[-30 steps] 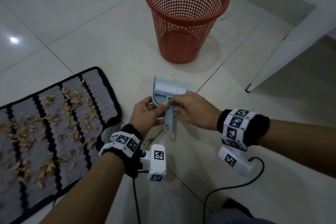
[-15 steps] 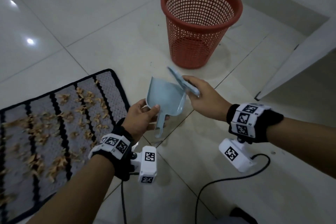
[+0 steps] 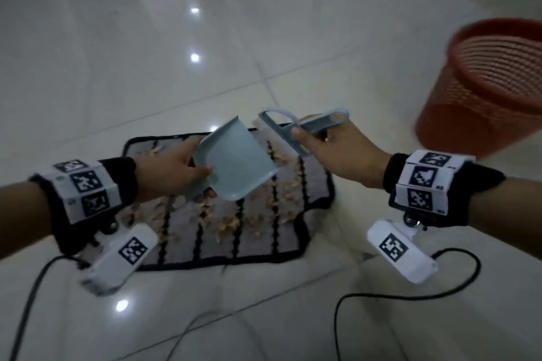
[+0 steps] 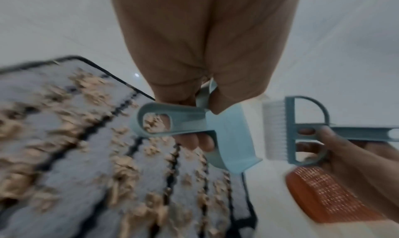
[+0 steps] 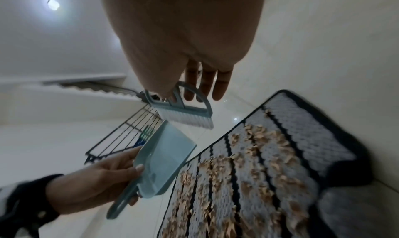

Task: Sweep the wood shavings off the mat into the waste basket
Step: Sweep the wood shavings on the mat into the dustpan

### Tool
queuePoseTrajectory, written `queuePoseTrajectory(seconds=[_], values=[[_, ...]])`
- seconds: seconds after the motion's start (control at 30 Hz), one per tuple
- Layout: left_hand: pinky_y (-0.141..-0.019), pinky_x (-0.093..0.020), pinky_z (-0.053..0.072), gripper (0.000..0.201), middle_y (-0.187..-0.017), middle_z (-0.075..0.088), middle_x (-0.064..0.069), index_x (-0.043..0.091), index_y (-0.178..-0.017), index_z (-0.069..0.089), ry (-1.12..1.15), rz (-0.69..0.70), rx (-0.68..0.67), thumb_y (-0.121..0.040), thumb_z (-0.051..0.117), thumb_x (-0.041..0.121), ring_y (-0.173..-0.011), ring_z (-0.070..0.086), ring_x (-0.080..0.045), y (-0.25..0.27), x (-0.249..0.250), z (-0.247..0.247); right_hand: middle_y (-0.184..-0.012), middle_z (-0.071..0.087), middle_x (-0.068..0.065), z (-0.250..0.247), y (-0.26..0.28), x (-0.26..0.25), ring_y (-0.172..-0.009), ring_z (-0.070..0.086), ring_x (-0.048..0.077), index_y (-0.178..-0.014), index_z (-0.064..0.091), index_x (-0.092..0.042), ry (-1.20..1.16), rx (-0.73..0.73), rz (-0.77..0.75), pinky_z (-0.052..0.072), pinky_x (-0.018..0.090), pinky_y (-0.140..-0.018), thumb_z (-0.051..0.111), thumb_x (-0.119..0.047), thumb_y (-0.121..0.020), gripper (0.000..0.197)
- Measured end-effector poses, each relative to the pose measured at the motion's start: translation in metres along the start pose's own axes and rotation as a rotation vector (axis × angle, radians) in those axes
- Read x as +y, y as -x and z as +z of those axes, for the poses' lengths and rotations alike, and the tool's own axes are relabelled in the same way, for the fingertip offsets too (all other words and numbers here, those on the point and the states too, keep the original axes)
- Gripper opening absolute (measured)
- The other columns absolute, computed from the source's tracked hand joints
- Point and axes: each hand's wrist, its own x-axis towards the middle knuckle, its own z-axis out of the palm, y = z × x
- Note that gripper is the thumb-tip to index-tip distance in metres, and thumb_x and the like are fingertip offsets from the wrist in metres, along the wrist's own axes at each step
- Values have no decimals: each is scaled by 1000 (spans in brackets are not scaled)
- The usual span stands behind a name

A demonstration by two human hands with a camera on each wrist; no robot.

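Note:
A grey mat [image 3: 258,243] with black stripes lies on the tiled floor, strewn with tan wood shavings [image 3: 225,223]. My left hand [image 3: 176,173] grips a light blue dustpan [image 3: 234,167] by its handle [image 4: 172,122] and holds it above the mat. Just to its right, my right hand [image 3: 337,152] holds a small blue brush [image 3: 296,129] by its handle; its white bristles [image 5: 185,119] point down over the mat [image 5: 280,173]. The red mesh waste basket [image 3: 487,88] stands on the floor at the far right.
Black cables [image 3: 396,296] trail across the white tiles near me. A dark wire rack [image 5: 125,132] stands beyond the dustpan in the right wrist view. Bare floor tiles [image 3: 146,53] surround the mat.
The brush and dustpan have been pulled apart, one in each hand. Both hands have swung left from near the basket to above the mat; the basket now sits at the far right.

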Motion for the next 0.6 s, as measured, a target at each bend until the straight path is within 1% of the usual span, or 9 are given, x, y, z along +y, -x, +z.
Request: queuePoseTrajectory(seconds=[0.07,0.13,0.2,0.27,0.33,0.4,0.5,0.57,0.6], values=[[-60,-40,58,46,-110,63,-9,25,-142,33,1,-48,97,-99,50,17,-77,69,-25,24,-35,-41,-67,52,17,31,-22,-25,-53,46,15,-89,62,0,108,-147,-73,34,24,-55,45,-46,-99,50],[-48,-30,54,48,-111,59,-12,25,-144,28,33,-92,194,-101,46,15,-69,65,-22,44,-70,-71,-58,43,4,62,-42,-51,-48,42,5,-76,57,-14,182,-289,-118,31,17,-54,46,-41,-100,38],[-42,-24,50,51,-113,57,-16,26,-147,23,58,-132,258,-101,43,13,-69,62,-23,58,-104,-94,-58,41,-6,93,-61,-77,-47,42,1,-69,51,-25,252,-437,-159,32,21,-55,47,-38,-100,34],[-47,-26,53,55,-114,56,-17,25,-149,18,107,-150,303,-101,41,11,-72,62,-24,70,-136,-113,-69,54,-1,123,-81,-100,-57,50,2,-81,61,-19,319,-596,-194,42,28,-58,46,-40,-99,32],[-51,-31,53,58,-111,56,-17,27,-150,17,162,-188,343,-100,40,8,-73,62,-26,82,-170,-125,-85,61,2,154,-104,-118,-72,56,14,-96,64,-15,416,-724,-247,49,33,-68,46,-40,-98,31],[-54,-35,52,61,-109,56,-19,30,-149,18,184,-252,372,-98,40,6,-72,61,-27,96,-197,-130,-84,56,-1,185,-127,-129,-68,50,13,-93,60,-19,492,-790,-298,44,32,-69,46,-38,-100,24],[-46,-30,47,63,-99,56,-17,28,-150,17,216,-334,400,-97,45,8,-63,55,-23,109,-226,-129,-87,59,11,221,-149,-141,-68,51,24,-96,58,-9,570,-814,-320,45,39,-71,46,-37,-101,31],[-37,-25,42,66,-88,58,-15,34,-148,16,219,-397,395,-96,55,22,-56,51,-20,116,-236,-126,-94,62,15,239,-155,-142,-78,55,32,-100,58,-8,592,-862,-359,48,42,-76,45,-35,-101,30],[-38,-28,44,74,-86,61,-16,39,-148,15,204,-423,388,-91,62,34,-55,53,-21,120,-240,-125,-92,62,14,247,-157,-143,-78,56,33,-97,58,-11,594,-893,-397,48,42,-75,45,-33,-101,26]])
